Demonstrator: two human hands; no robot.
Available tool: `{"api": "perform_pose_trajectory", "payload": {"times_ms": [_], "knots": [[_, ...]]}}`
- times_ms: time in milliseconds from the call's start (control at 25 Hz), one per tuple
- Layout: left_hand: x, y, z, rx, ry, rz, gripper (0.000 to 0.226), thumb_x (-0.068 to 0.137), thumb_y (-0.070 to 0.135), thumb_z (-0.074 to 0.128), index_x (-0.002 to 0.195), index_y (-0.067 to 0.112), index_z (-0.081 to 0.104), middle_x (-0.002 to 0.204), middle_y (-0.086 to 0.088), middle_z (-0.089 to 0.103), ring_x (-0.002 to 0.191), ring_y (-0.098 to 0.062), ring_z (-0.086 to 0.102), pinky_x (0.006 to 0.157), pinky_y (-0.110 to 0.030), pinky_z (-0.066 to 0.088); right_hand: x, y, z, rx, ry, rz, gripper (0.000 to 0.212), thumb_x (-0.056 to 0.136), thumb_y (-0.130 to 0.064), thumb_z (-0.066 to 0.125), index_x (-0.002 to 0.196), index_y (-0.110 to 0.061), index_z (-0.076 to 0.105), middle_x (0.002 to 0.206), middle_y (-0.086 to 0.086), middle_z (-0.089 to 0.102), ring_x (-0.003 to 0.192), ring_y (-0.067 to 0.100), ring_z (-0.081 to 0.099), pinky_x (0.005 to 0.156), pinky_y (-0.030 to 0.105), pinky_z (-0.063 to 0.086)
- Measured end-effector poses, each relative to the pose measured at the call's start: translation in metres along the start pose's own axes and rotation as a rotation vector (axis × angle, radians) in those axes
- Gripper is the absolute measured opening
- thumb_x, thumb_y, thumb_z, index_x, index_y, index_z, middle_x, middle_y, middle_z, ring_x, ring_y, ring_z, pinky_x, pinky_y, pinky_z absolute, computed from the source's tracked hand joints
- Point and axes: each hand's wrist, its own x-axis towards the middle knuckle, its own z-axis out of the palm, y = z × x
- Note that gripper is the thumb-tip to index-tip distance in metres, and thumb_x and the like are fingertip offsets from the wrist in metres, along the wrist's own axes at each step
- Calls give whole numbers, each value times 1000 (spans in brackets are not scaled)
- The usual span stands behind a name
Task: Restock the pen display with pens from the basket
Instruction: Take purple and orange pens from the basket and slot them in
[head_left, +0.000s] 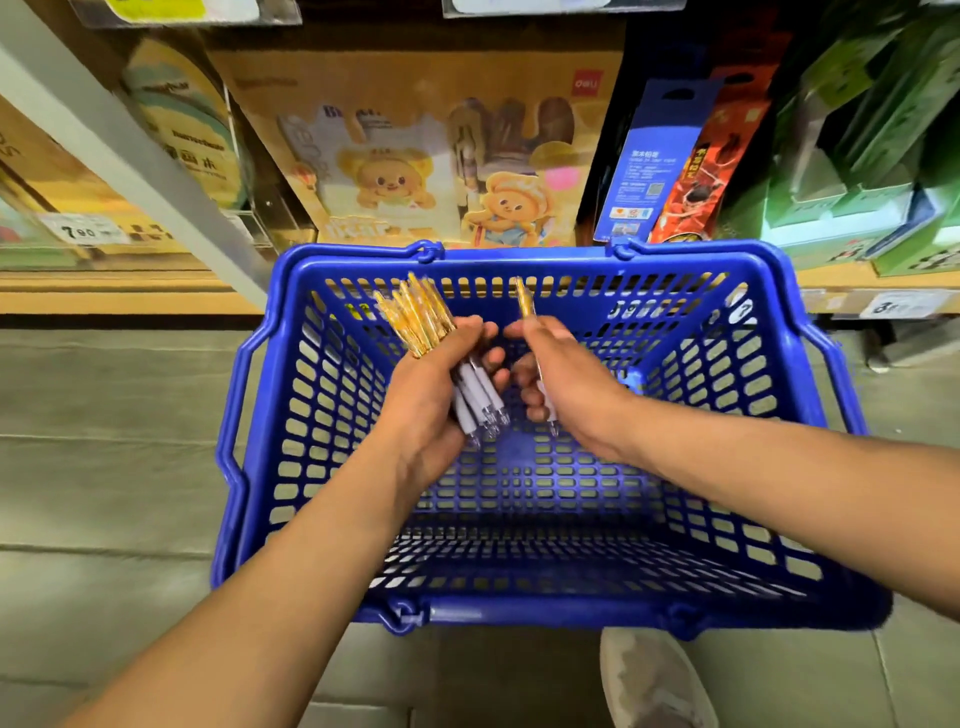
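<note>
While left hand grips a bundle of yellow-topped white-barrelled pens and right hand pinches one matching single pen, tips down over the blue plastic mesh basket, the bear-printed cardboard box sits straight ahead past its far rim, both hands about equally near.
</note>
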Motion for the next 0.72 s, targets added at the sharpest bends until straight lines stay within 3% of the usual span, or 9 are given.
{"api": "perform_pose_trajectory", "payload": {"times_ms": [160,280,400,560,720], "knots": [[-53,8,22,89,46,-37,17,97,27,66,93,10,65,70,-2,63,61,-14,59,60,-26,57,-43,-23,-5,204,-98,68,22,107,-27,44,110,-16,62,86,5,72,69,16,66,65,32,56],[-111,19,33,-32,116,-142,15,101,28,59,92,15,62,71,0,59,57,-12,56,59,-26,52,-93,-53,-8,317,-114,158,18,102,-23,55,109,-17,70,79,0,72,73,16,67,75,38,59],[-179,53,36,8,188,-224,19,103,26,54,92,12,60,73,-1,56,59,-13,55,59,-25,51,-156,-97,-9,399,-121,217,10,97,-22,64,101,-24,73,75,-3,66,72,13,65,74,34,61],[-267,126,62,57,209,-163,19,101,19,57,115,7,59,83,-3,70,67,-15,67,60,-27,58,-243,-176,6,356,-203,271,8,92,-22,70,100,-22,69,83,-1,68,85,17,69,82,38,60],[-359,207,121,86,96,-179,18,88,18,67,101,6,70,89,-7,78,73,-18,75,67,-33,63,-343,-275,29,437,-210,308,16,80,-20,78,93,-21,70,85,5,72,78,19,70,78,39,62]]}}
